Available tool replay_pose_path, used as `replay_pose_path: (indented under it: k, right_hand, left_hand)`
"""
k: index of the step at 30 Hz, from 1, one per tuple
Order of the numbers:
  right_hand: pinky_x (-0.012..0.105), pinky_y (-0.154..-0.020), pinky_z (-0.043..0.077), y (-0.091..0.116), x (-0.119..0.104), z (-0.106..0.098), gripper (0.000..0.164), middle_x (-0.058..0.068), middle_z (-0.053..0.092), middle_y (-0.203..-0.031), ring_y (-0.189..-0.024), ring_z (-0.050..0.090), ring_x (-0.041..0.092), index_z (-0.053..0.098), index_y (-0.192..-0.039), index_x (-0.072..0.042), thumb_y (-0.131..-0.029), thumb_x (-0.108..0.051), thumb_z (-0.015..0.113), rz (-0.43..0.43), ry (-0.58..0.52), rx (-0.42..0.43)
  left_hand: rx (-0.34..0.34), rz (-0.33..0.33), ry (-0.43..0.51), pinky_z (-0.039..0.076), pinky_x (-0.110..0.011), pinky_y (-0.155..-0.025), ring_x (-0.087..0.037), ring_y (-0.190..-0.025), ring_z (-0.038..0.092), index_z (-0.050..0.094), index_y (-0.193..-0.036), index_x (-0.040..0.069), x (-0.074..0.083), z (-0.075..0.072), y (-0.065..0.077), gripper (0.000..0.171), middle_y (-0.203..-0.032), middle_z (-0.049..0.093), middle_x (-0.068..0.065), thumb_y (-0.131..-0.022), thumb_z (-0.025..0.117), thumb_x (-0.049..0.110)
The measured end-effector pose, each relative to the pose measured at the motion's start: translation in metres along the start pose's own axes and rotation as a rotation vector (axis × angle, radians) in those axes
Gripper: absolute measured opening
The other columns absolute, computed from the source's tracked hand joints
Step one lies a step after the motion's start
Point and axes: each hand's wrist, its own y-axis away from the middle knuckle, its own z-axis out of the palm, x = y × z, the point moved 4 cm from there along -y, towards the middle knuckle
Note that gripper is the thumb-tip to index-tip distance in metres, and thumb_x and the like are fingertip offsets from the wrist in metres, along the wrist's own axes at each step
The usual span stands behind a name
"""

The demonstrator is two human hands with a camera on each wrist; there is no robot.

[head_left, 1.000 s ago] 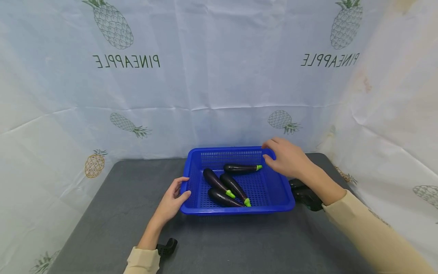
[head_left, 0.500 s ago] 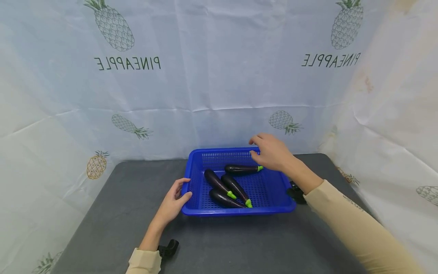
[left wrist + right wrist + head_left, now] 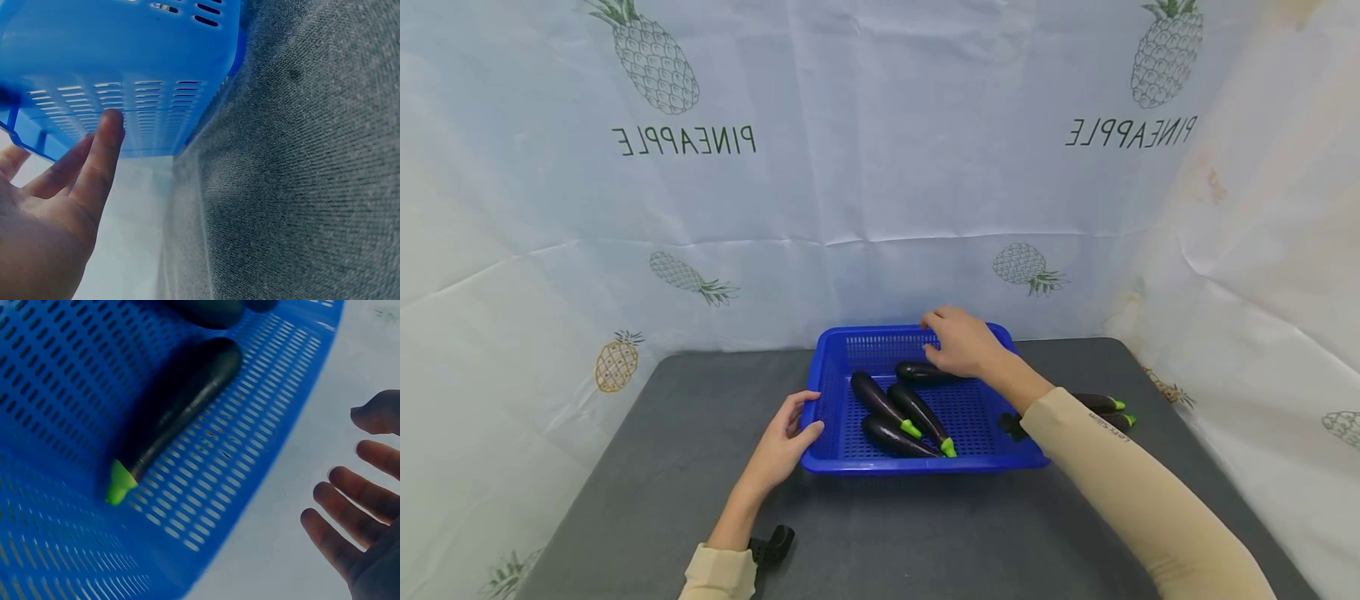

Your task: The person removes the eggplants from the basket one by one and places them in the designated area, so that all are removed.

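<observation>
A blue plastic basket [image 3: 925,465] with slotted walls stands on the dark table, with several eggplants [image 3: 917,412] lying in it. My left hand [image 3: 778,446] holds its left rim, thumb and forefinger tips over the edge. In the left wrist view, other fingers [image 3: 100,165] lie against the outer wall. My right hand [image 3: 966,343] hovers over the back of the basket, fingers loosely bent and holding nothing. Beneath it, the back eggplant [image 3: 917,372] is partly hidden, its stem end covered. The right wrist view shows that eggplant [image 3: 181,406] whole, with a green cap, apart from the fingers.
Right of the basket, more eggplants [image 3: 1108,404] lie on the table [image 3: 685,450], partly behind the right sleeve. A white sheet [image 3: 910,183] printed with pineapples hangs close behind the table and along its sides.
My right hand has moved left across the basket, from its back right corner to over the back eggplant. The eggplants outside have come into clearer view. The left hand stays at the rim.
</observation>
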Motion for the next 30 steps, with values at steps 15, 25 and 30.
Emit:
replay_pose_path:
  k: [15,25,30]
  right_hand:
    - [0.051,-0.092,0.052,-0.017,0.004,0.048,0.042,0.015,0.057,-0.131,-0.120,0.056,0.034,0.061,-0.135,-0.010,-0.097,-0.026,0.068,0.076,0.004,-0.161]
    - [0.054,-0.093,0.052,-0.019,0.006,0.067,0.044,0.016,0.055,-0.137,-0.125,0.055,0.037,0.060,-0.137,-0.010,-0.098,-0.027,0.068,0.095,0.011,-0.262]
    - [0.053,-0.091,0.053,-0.021,0.006,0.076,0.044,0.016,0.055,-0.137,-0.125,0.055,0.037,0.059,-0.138,-0.012,-0.098,-0.027,0.068,0.093,0.020,-0.300]
  left_hand:
    - [0.000,-0.006,-0.001,0.044,-0.061,-0.103,-0.042,-0.134,0.050,0.049,-0.143,0.011,0.000,0.000,-0.001,0.045,-0.147,0.049,-0.024,-0.101,0.064,0.014]
    - [0.008,-0.016,-0.004,0.044,-0.062,-0.103,-0.042,-0.134,0.050,0.049,-0.143,0.011,0.000,0.000,-0.001,0.045,-0.148,0.048,-0.024,-0.100,0.064,0.012]
    - [0.011,-0.015,-0.006,0.045,-0.062,-0.101,-0.043,-0.134,0.050,0.049,-0.143,0.010,0.000,0.001,-0.001,0.046,-0.148,0.048,-0.025,-0.100,0.064,0.012]
